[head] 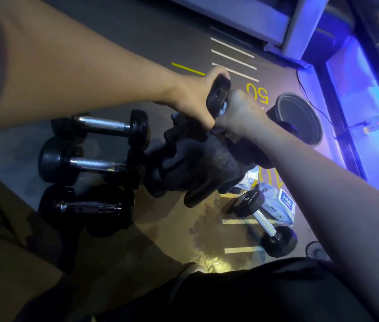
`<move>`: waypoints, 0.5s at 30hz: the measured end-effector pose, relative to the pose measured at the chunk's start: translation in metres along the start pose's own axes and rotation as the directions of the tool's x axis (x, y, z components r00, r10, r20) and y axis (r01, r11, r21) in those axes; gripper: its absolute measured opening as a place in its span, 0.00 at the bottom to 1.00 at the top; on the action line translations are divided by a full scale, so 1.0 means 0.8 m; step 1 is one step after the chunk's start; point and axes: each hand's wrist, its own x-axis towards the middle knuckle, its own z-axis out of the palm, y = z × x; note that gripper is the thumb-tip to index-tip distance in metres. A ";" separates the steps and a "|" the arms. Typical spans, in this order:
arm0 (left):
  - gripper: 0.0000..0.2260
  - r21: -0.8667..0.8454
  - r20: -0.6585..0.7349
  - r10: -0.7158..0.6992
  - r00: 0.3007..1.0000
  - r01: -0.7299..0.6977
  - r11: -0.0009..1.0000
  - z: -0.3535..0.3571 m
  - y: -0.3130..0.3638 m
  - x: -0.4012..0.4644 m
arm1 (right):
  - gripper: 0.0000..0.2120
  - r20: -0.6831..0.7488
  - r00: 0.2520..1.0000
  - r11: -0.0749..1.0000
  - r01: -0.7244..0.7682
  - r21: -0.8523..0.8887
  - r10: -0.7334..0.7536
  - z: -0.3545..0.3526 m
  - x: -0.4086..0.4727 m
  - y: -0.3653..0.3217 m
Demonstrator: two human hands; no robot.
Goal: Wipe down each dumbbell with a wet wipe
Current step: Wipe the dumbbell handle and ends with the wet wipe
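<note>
Left hand (195, 101): I clasp the raised dumbbell (218, 94) head.
Right hand (242, 112): wrapped round its handle; wipe unseen.
Tip: rub full length, beside the wipe pack (279, 205).

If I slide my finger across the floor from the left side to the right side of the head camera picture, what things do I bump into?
Three dumbbells lying in a stack → the dumbbell held up by the left hand and right hand → the lone dumbbell on the floor → the wet wipes pack → the black bin.
</note>
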 end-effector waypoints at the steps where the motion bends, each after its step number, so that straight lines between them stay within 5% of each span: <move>1: 0.43 -0.001 0.002 0.006 1.000 -0.006 1.000 0.000 0.001 -0.001 | 0.10 0.000 1.000 1.000 -0.003 0.006 0.003 -0.001 -0.001 0.001; 15: 0.44 0.006 0.029 0.029 0.999 -0.029 1.000 0.000 0.003 -0.003 | 0.13 0.026 0.999 0.992 0.029 -0.122 -0.026 0.002 -0.005 0.036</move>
